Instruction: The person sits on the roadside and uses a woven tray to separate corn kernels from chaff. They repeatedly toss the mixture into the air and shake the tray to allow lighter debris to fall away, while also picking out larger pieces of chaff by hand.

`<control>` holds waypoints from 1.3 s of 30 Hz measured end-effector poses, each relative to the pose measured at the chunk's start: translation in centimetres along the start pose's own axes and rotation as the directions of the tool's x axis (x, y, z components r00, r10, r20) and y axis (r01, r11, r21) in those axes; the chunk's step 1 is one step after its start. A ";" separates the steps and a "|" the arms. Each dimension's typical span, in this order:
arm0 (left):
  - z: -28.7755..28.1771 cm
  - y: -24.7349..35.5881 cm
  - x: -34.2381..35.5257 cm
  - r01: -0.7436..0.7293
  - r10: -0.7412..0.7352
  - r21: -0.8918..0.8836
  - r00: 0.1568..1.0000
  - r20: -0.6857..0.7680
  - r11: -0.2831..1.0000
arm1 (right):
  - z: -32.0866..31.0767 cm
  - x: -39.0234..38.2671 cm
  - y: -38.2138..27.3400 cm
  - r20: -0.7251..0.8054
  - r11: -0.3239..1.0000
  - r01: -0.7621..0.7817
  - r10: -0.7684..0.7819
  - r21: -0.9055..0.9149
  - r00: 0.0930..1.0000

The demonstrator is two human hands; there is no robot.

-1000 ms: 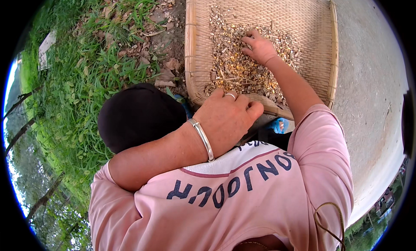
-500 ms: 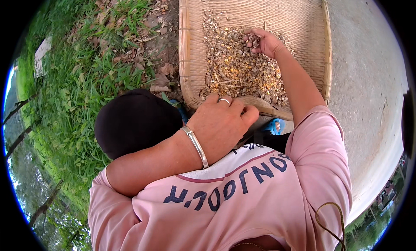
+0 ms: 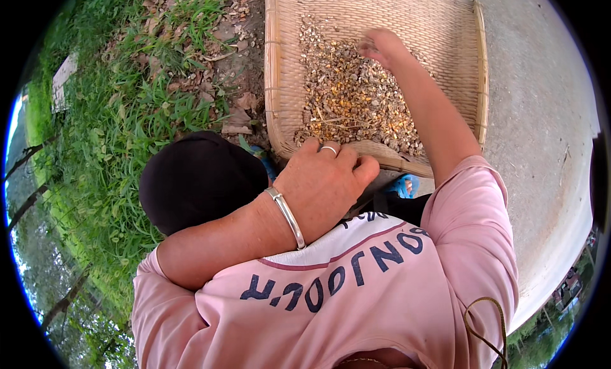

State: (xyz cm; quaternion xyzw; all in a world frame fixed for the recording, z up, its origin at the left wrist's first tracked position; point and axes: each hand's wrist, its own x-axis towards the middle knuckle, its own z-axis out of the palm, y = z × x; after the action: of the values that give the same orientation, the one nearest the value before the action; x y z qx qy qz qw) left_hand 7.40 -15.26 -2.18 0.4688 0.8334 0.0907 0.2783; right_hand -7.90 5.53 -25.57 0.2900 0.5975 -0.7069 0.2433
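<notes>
A woven bamboo winnowing tray [image 3: 375, 9] holds a spread of dried yellow, tan and greyish-brown grains or seeds [image 3: 347, 92], too small to name by kind. My left hand [image 3: 324, 178], with a silver ring and bangle, is closed over the tray's near rim, its fingertips reaching the inner side. Over the far right part of the grains is my right hand [image 3: 384, 49], its back mostly turned up. Motion smears its fingers, and whatever may be under them is hidden. A few straw-like stalks [image 3: 337, 122] lie among the grains near the front.
Below my left forearm's far side is a rounded black thing [image 3: 202, 181], probably a knee. A blue sandal [image 3: 405, 185] shows under the tray's near edge. Grass and dry leaves [image 3: 153, 108] lie left; grey concrete [image 3: 541, 114] lies right.
My right hand has shifted slightly up and turned over; the brownish pieces seen in its palm before no longer show. The left hand keeps its place on the rim.
</notes>
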 end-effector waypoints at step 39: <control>-0.1 0.5 0.4 -0.057 0.057 0.003 0.998 -0.039 0.998 | -5.5 -3.7 6.8 0.301 0.087 0.342 -0.310 -0.936 0.902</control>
State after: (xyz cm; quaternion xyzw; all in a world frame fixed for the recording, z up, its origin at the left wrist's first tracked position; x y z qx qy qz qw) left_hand 7.49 -14.63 -2.06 0.4907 0.8251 0.1072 0.2587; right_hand 0.07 9.79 -28.38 -0.0826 0.9528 -0.1970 0.2156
